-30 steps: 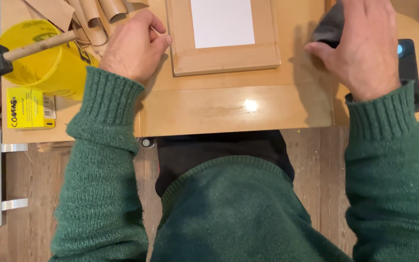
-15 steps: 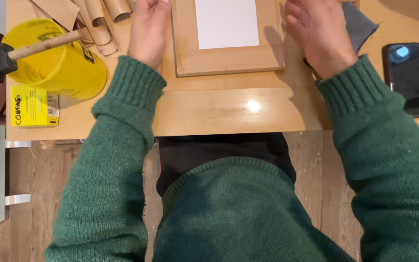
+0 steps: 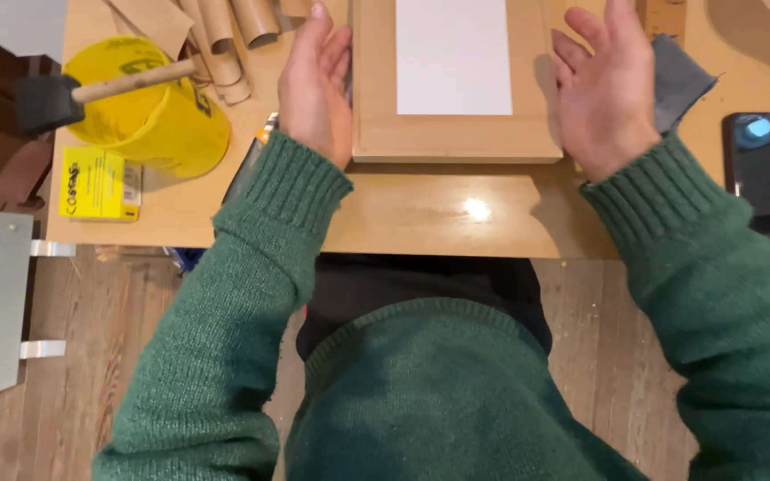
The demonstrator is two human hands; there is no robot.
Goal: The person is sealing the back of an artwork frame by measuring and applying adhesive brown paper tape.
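Note:
A light wooden frame [image 3: 456, 138] with a white panel [image 3: 453, 55] in its middle lies flat on the wooden table [image 3: 421, 214]. My left hand [image 3: 314, 85] stands edge-on against the frame's left side, fingers straight and together. To the right of the frame my right hand [image 3: 601, 89] hovers with its palm turned toward it and fingers spread, a small gap from the frame's right edge. Neither hand grips anything. A grey cloth [image 3: 679, 80] lies just behind my right hand.
A yellow tub [image 3: 149, 116] with a foam brush [image 3: 55, 98] resting across it sits at the left, a small yellow box [image 3: 98, 184] in front of it. Brown paper rolls [image 3: 225, 36] lie at the back left. A dark phone [image 3: 764, 174] lies at the right.
My right hand left the dark cloth at the far right and came in beside the frame. My left hand opened from a loose fist and set itself against the frame's left edge.

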